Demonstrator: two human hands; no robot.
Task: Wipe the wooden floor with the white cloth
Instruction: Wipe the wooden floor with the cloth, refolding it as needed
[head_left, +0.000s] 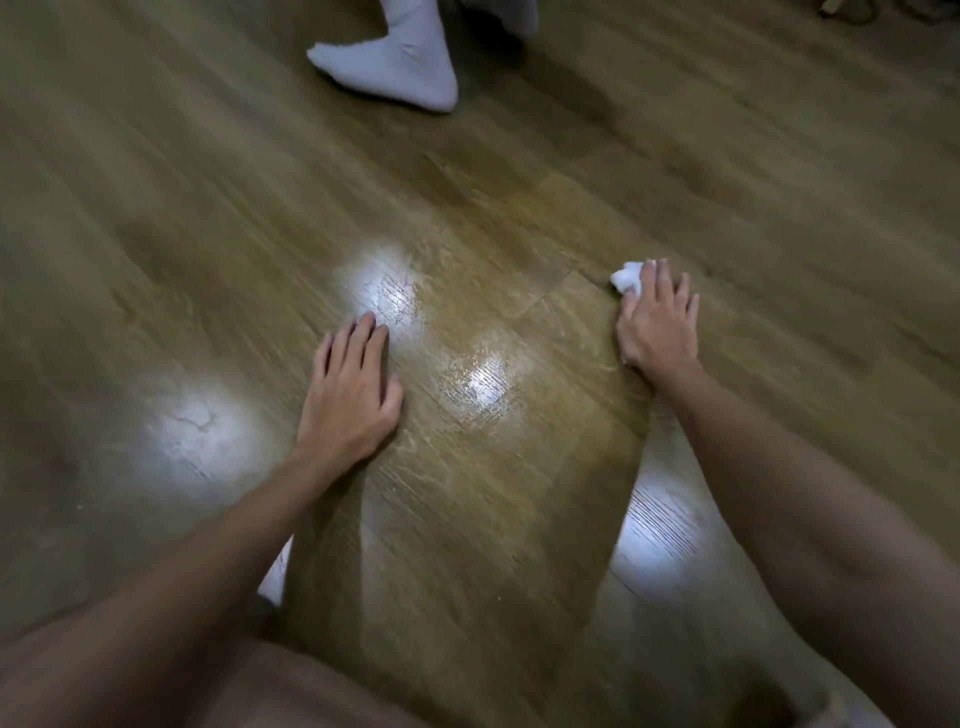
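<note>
My right hand (657, 319) lies flat on the white cloth (626, 277), pressing it onto the wooden floor (493, 467) at the right. Only a small crumpled end of the cloth shows past my fingertips; the rest is hidden under the palm. My left hand (353, 387) rests flat on the floor in the middle of the view, fingers straight and holding nothing. Between the two hands the boards look glossy and streaked, with bright light reflections on them.
Another person's foot in a white sock (392, 57) stands on the floor at the top centre, well beyond my hands. A second socked foot (511, 13) shows at the top edge. My bare knee fills the bottom left corner.
</note>
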